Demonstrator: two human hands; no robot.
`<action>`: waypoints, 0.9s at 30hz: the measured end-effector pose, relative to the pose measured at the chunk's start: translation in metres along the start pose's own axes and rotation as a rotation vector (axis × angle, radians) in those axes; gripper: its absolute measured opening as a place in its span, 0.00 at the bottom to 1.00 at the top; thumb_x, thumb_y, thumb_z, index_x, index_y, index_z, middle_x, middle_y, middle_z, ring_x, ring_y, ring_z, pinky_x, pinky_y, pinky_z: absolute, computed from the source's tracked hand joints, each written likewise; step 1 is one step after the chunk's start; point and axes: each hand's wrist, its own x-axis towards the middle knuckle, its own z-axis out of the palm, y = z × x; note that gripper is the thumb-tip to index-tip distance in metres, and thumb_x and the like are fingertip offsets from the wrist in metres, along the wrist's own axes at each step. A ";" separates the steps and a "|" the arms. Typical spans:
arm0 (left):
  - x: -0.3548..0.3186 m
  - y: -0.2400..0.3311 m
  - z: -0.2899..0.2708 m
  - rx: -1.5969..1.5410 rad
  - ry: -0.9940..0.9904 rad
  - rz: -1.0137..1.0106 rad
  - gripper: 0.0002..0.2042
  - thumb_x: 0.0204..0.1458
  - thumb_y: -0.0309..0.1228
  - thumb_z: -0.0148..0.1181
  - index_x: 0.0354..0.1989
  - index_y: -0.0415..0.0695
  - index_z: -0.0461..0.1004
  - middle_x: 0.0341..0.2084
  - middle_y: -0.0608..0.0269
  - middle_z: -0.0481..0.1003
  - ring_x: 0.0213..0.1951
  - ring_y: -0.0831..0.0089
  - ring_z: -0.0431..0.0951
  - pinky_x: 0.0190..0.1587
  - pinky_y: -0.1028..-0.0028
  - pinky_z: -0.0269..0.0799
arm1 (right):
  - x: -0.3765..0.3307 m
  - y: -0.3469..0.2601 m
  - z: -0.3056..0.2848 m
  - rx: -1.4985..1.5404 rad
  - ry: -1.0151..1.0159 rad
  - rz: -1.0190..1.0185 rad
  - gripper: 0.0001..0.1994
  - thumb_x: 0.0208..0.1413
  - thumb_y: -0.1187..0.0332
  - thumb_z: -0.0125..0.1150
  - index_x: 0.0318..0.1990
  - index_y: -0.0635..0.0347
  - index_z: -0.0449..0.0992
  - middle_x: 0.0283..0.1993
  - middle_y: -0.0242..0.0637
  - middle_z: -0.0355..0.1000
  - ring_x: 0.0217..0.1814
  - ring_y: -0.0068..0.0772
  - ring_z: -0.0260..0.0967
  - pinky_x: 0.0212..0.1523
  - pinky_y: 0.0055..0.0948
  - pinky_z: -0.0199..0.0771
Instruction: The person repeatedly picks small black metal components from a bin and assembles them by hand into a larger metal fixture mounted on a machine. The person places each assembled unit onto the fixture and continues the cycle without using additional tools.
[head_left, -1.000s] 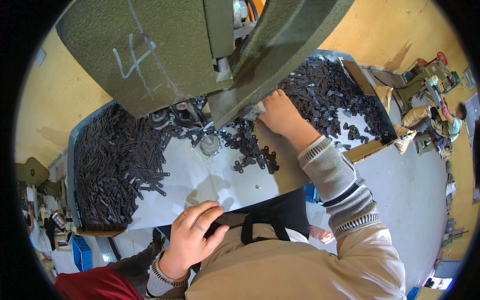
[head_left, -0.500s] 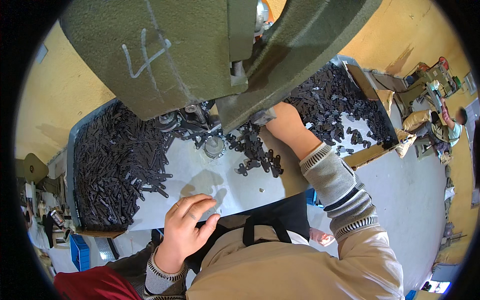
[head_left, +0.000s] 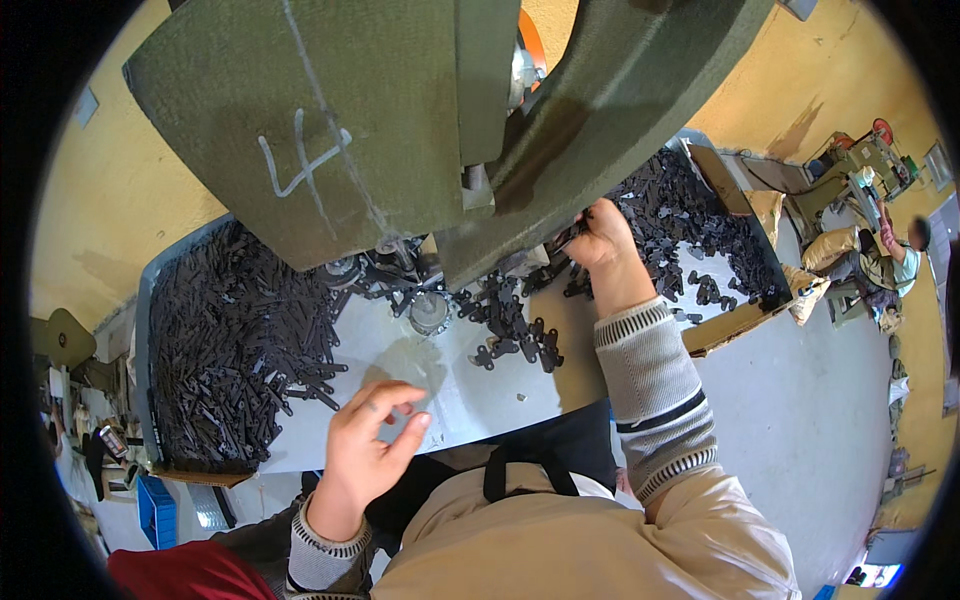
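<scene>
1. Beside the slanted green machine arm (head_left: 575, 120), my right hand (head_left: 603, 245) curls its fingers around a few dark plates (head_left: 573, 232), close to the right pile (head_left: 690, 215).
2. Over the front edge of the bench (head_left: 440, 400), my left hand (head_left: 370, 450) hangs with thumb and fingers parted, holding nothing that I can see.
3. I judge much is left to handle: the left heap (head_left: 240, 340) is thick, and a middle cluster (head_left: 510, 325) lies right of the round metal post (head_left: 428, 313). Which pieces are done, I cannot tell from here.
4. The plates in my right hand are too small and too covered for me to read their long axis. In the left heap, strips point many ways; several at its near right edge slant with their ends toward my lower right.
</scene>
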 end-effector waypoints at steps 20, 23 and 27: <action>0.081 0.013 0.094 -0.061 0.141 0.076 0.10 0.47 0.32 0.67 0.30 0.41 0.73 0.27 0.55 0.78 0.26 0.63 0.79 0.27 0.71 0.73 | -0.068 0.075 -0.027 -0.005 -0.111 0.160 0.09 0.59 0.72 0.36 0.36 0.65 0.65 0.27 0.35 0.64 0.27 0.24 0.63 0.28 0.25 0.69; 0.075 0.013 0.095 -0.136 0.188 0.186 0.09 0.49 0.31 0.65 0.34 0.42 0.74 0.30 0.56 0.78 0.27 0.60 0.78 0.28 0.68 0.72 | -0.065 0.068 -0.025 -0.073 -0.161 0.194 0.08 0.54 0.75 0.33 0.37 0.61 0.62 0.24 0.31 0.58 0.20 0.19 0.52 0.20 0.19 0.57; 0.067 0.006 0.087 -0.186 0.075 0.224 0.08 0.50 0.30 0.62 0.37 0.43 0.74 0.29 0.58 0.78 0.28 0.58 0.78 0.29 0.66 0.72 | -0.066 0.065 -0.023 -0.202 -0.163 0.068 0.11 0.53 0.78 0.33 0.39 0.60 0.64 0.23 0.30 0.58 0.17 0.17 0.48 0.15 0.14 0.49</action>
